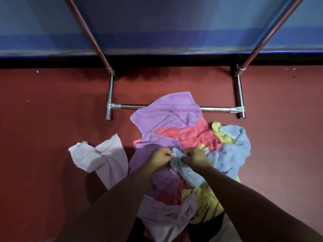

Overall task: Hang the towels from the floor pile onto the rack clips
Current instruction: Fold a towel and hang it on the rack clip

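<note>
Two bare forearms come in from the bottom edge over the pile of towels on the dark red floor [52,119]. Nearest part of the pile: crumpled pale lavender towel [166,215], with a bunched yellow towel [206,203] just beside it on the right. A dark shape sits under these at the bottom edge; cannot tell what it is.

Mid pile: left hand [160,158] has its fingers curled tight, pinching a gathered edge of the light blue cloth towel [230,154]. Right hand [197,158] is also curled, thumb and fingers gripping the same bunched fold. The hands are close together with a ridge of blue cloth between them. The rest of the blue towel spreads right and lies on the pile's right edge, with a bit of yellow poking up beside it.

Left of the pile, touching its edge, a whitish-lilac towel [104,158] lies rumpled on the floor with a small tag at its left corner.

Farther: coral-pink towel [188,133], then a flat purple towel [166,112] whose far corner overlaps the chrome rack base crossbar [129,106]. Two chrome feet and slanted uprights [90,32] rise toward the top edge. Behind them are a black skirting strip [157,61] and a blue wall [157,23].
</note>
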Demonstrator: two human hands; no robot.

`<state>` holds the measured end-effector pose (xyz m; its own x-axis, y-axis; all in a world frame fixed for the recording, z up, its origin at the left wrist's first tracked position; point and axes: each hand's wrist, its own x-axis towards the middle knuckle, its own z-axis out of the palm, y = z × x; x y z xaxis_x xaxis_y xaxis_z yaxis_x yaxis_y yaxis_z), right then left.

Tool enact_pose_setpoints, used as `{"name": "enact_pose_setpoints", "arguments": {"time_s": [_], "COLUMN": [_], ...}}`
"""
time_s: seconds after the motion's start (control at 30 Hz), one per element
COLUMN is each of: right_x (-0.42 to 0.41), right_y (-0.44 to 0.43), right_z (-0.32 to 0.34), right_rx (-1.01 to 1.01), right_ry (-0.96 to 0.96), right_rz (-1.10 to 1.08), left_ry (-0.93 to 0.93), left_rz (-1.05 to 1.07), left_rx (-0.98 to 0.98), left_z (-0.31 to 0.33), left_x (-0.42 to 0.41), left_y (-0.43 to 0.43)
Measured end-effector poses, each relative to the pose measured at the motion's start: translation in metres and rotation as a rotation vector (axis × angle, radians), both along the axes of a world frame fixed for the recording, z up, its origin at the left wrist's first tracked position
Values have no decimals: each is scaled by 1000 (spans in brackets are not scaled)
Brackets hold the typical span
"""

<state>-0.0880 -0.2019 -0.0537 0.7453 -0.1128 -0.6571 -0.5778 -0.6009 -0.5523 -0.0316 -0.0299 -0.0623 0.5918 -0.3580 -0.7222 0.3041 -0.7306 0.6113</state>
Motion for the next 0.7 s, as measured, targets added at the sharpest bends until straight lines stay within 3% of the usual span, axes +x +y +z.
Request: {"name": "enact_pose_setpoints", "arguments": {"time_s": [0.13,0.33,0.53,0.7], "right_x": [17,44,52,35], "right_y": [-14,-30,-27,-13], "right_z": [34,134,260,360], "right_rx": [-17,149,193,285], "right_ry": [-111,-191,-480,-715], "right_rz": [-48,-217,-267,-298], "left_ry": [12,-131,-354,-427], "left_rz": [273,362,403,418], "left_rx": [-191,-375,-607,-804], "left_z": [29,139,281,377], "left_x": [17,54,65,46], "left_y": [-8,-25,-22,-5]}}
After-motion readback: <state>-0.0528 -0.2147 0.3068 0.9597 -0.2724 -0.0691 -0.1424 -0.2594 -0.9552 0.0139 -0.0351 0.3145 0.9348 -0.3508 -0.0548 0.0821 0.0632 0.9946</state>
